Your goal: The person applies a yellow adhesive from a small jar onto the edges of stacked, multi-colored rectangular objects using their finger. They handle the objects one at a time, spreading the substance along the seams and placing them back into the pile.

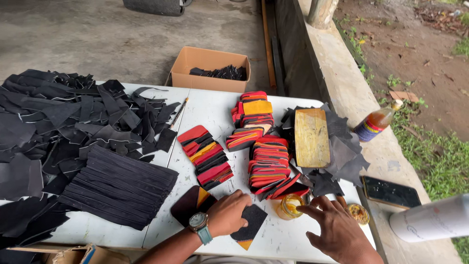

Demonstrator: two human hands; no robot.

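My left hand, a watch on its wrist, presses down on a black leather piece with an orange corner at the white table's front edge. A dark brown piece lies just left of it. My right hand hovers with fingers spread beside a small glass jar of amber glue; a round lid sits by it. Behind the hands lie fanned stacks of red, orange and black pieces.
A big heap of black leather scraps covers the table's left side. A wooden block rests on dark scraps at right. A cardboard box stands behind. A bottle, a phone and a white tube lie on the right ledge.
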